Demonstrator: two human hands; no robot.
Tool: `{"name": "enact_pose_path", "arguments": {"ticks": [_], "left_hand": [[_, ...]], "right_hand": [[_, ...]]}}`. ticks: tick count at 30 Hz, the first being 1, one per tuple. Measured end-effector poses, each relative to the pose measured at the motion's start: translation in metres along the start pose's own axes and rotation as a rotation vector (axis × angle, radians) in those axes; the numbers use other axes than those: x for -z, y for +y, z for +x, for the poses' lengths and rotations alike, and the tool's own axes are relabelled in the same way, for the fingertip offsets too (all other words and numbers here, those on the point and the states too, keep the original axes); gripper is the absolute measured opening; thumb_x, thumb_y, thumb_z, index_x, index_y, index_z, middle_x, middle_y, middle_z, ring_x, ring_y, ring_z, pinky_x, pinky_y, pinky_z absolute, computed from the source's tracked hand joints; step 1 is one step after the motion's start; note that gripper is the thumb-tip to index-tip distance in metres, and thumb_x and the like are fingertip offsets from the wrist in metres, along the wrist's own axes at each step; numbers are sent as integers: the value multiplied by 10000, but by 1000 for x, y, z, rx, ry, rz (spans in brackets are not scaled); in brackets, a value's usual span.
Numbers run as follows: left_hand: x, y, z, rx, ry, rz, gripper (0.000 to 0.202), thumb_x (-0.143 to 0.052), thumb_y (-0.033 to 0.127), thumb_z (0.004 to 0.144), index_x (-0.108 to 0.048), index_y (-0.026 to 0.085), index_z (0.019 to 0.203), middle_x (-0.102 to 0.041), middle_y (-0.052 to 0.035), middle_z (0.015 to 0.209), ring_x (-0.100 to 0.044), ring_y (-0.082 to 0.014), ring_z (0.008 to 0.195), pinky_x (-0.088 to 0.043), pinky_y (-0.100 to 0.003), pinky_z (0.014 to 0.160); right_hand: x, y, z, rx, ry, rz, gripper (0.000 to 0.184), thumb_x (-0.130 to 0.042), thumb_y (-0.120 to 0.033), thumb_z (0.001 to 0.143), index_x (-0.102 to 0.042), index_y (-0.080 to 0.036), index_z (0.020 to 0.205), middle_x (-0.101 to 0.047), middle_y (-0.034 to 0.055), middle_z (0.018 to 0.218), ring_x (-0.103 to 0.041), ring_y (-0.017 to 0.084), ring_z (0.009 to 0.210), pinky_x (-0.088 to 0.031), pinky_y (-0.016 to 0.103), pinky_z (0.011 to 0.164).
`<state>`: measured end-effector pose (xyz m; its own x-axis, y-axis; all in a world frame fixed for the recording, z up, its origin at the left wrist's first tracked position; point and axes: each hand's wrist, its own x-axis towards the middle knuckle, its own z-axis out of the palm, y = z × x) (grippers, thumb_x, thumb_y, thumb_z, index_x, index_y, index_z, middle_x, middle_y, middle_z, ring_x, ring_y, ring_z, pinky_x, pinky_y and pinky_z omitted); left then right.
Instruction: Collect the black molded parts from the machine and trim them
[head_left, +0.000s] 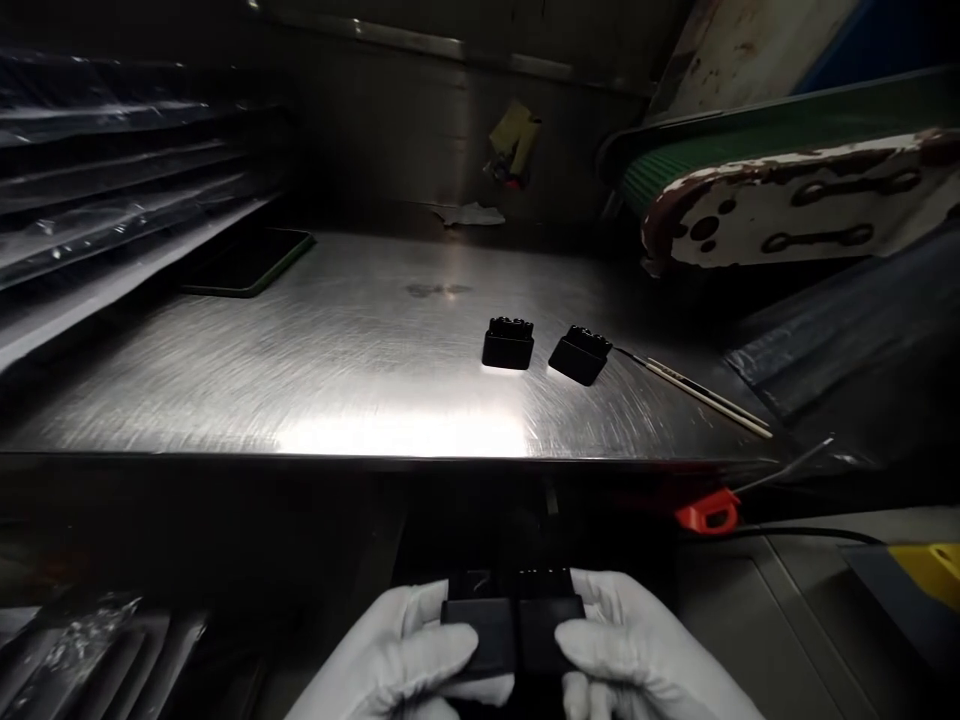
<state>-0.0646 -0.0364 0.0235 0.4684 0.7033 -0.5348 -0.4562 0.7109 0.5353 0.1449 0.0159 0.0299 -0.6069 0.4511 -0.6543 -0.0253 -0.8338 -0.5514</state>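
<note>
Both of my hands wear white gloves and sit low in the picture, below the front edge of a steel table (pixel 300 370). My left hand (pixel 405 655) and my right hand (pixel 637 655) grip a black plastic part (pixel 514 620) between them, thumbs pressed on its top. It looks like two black blocks held side by side; I cannot tell whether they are joined. Two more small black plastic blocks (pixel 508 343) (pixel 580 354) lie on the table, apart from my hands.
Thin wooden sticks (pixel 705 393) lie right of the blocks. A dark phone-like slab (pixel 247 262) rests at the table's back left beside stacked trays (pixel 97 190). A green conveyor belt (pixel 787 150) with a worn white side plate stands at the right. A red clip (pixel 705 512) hangs below the edge.
</note>
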Motion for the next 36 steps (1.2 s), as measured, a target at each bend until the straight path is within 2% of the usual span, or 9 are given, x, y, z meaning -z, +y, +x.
{"name": "enact_pose_path", "arguments": {"ticks": [4,8,11,16,21,24,29,33,36], "left_hand": [[1,1,10,4,-5,38,390,-681,409,831,-642,128,1099,-592,-83,761,-505,-74,538,-371,-124,470],[0,10,16,39,-80,74,298,-669,328,857,-665,127,1077,-584,-68,726,-473,-44,484,-335,-119,442],[-3,16,20,62,-90,76,234,-663,281,864,-687,124,1036,-591,-65,698,-442,-27,450,-317,-117,428],[-6,17,25,87,-74,95,171,-667,279,857,-692,123,922,-656,-83,718,-542,-55,491,-390,-110,455],[-7,15,28,112,-22,122,251,-713,329,816,-688,139,977,-664,-69,677,-581,-103,469,-399,-144,403],[-9,14,29,111,-21,150,258,-699,319,831,-690,142,1018,-678,-69,717,-600,-90,527,-398,-107,438],[-18,19,28,85,-80,106,193,-665,292,862,-686,100,857,-610,-22,631,-538,-53,518,-436,-136,574],[-21,20,27,113,-80,121,187,-635,252,879,-623,98,773,-553,-11,638,-459,-37,493,-343,-126,505],[-14,10,30,118,-103,143,225,-639,341,878,-619,117,859,-573,-32,700,-482,-55,520,-373,-145,522]], "right_hand": [[9,5,-1,-18,3,77,420,-809,-273,709,-622,-74,1029,-644,63,631,-617,111,549,-432,144,511],[16,5,-2,-17,31,44,504,-813,-234,711,-598,-92,1144,-662,53,627,-635,127,541,-434,144,493],[22,6,-1,17,9,44,436,-752,-168,744,-603,-89,1146,-669,59,630,-647,135,537,-448,150,486],[26,6,-2,57,-54,48,317,-651,-76,764,-636,-61,1081,-665,77,650,-657,120,552,-432,117,458],[24,3,-5,76,-93,82,349,-683,-122,748,-640,-88,1092,-625,39,654,-620,101,532,-423,125,466],[19,0,-10,111,-66,76,362,-775,-259,731,-665,-117,1045,-546,-8,628,-532,80,495,-374,151,463],[16,-5,-17,131,-52,25,488,-804,-464,730,-664,-108,1033,-469,-30,631,-394,49,489,-267,159,450],[21,-3,-17,98,-75,13,420,-781,-364,757,-652,-91,1049,-460,-35,620,-389,45,485,-258,150,436],[27,3,-17,89,-24,32,363,-752,-230,743,-645,-104,1067,-479,-44,606,-421,50,484,-315,142,454]]}}
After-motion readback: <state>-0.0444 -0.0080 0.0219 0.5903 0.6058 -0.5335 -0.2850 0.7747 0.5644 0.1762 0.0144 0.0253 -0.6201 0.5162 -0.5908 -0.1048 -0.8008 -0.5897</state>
